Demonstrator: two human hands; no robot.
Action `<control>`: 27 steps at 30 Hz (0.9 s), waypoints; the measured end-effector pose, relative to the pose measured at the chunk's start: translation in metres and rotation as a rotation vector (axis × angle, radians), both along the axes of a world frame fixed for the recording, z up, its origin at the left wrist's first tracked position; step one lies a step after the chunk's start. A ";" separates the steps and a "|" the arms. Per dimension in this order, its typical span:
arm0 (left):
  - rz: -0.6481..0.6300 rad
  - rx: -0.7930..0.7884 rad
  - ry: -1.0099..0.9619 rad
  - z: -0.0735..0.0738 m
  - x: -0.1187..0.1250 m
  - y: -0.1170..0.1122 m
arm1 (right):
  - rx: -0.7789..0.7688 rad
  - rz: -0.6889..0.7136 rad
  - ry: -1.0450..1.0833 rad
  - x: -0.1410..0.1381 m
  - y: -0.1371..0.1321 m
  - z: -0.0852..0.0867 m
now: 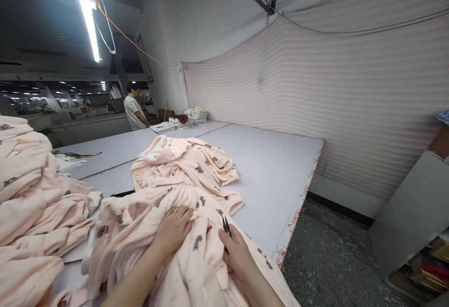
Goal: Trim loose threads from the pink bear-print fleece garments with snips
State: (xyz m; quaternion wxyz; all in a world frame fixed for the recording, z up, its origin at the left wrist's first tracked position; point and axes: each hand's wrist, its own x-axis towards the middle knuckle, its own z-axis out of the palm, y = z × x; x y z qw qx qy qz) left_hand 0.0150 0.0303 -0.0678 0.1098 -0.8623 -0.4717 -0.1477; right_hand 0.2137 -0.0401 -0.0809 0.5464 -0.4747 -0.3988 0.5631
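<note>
A pale pink plush garment (pixel 210 269) with small brown and grey printed figures lies bunched on the table below me. My left hand (pixel 175 227), with a ring on one finger, is closed on its gathered folds; the fingertips are partly sunk in the cloth. My right hand (pixel 240 253) grips a small pair of dark thread snips (pixel 226 225), the blades pointing up and away from me. Its lower fingers lie against the cloth and are partly hidden. Just beyond my hands, another pink piece (pixel 185 157) of the same print lies crumpled.
A large heap of pink garments (pixel 31 190) rises at the left. The pale table (pixel 273 171) ends on the right above a speckled floor (pixel 326 246). Stacks of folded cloth (pixel 196 116) stand at the far end, near a person (pixel 135 110). A grey cabinet (pixel 414 218) stands at right.
</note>
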 end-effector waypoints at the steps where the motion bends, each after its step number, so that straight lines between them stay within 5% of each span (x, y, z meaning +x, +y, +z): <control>1: 0.006 -0.004 -0.007 0.000 -0.002 0.005 | -0.012 0.025 0.006 -0.001 0.004 0.005; 5: 0.051 -0.030 -0.064 -0.005 -0.010 0.031 | -0.080 0.147 -0.029 0.007 0.004 0.012; 10: 0.098 -0.101 -0.222 -0.016 -0.005 0.058 | -0.061 0.174 -0.175 0.023 -0.016 -0.013; 13: 0.076 -0.154 -0.374 -0.014 0.001 0.051 | 0.022 0.096 -0.262 0.027 -0.025 -0.026; 17: 0.108 -0.188 -0.684 -0.009 -0.008 -0.002 | 0.089 -0.014 -0.396 0.031 -0.039 -0.021; 19: 0.215 -0.185 -0.870 -0.016 -0.021 -0.042 | 0.240 -0.033 -0.539 0.027 -0.052 -0.012; 24: 0.592 -0.239 -1.239 -0.067 -0.044 -0.147 | 0.831 0.313 -0.989 -0.011 -0.079 -0.007; 27: 0.602 -0.407 -1.346 -0.093 -0.032 -0.191 | 0.896 0.365 -1.396 -0.020 -0.071 -0.009</control>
